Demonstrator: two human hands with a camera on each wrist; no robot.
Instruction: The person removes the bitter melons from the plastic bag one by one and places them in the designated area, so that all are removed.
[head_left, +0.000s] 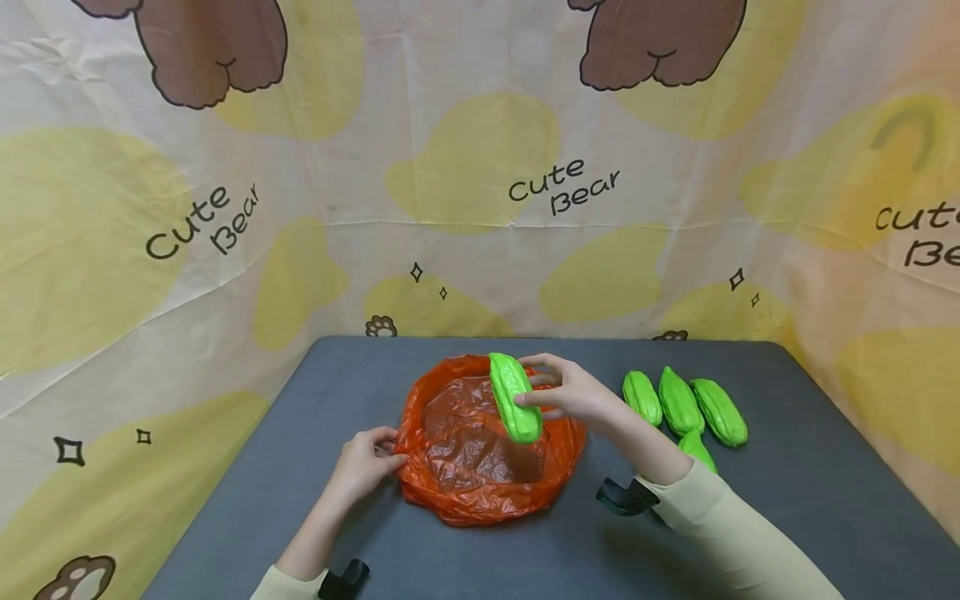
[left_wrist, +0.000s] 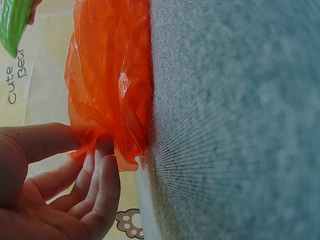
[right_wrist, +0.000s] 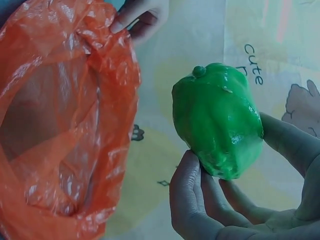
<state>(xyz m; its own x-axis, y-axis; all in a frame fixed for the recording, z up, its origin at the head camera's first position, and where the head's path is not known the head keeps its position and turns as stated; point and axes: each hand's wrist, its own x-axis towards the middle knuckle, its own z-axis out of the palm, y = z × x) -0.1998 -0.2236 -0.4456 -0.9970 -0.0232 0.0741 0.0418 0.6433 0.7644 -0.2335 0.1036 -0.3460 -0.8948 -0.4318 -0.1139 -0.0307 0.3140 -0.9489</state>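
My right hand [head_left: 573,389] holds a bright green, ridged bitter melon [head_left: 516,398] between thumb and fingers, above an orange-red plastic bag [head_left: 480,504]. In the right wrist view the bitter melon [right_wrist: 217,120] appears end-on, its small stem stub showing. With its mouth spread wide, the bag [right_wrist: 117,165] lies on the table; no contents show inside it. At the bag's left edge, my left hand [head_left: 363,467] pinches the rim. Thumb and fingers meet on the thin plastic [left_wrist: 107,75] in the left wrist view.
Several more green bitter melons [head_left: 678,400] lie grouped on the right of the dark grey table [head_left: 480,567], one partly behind my right forearm. A printed "Cute Bear" cloth [head_left: 450,167] hangs behind the table. Dark straps [head_left: 628,497] sit at both wrists.
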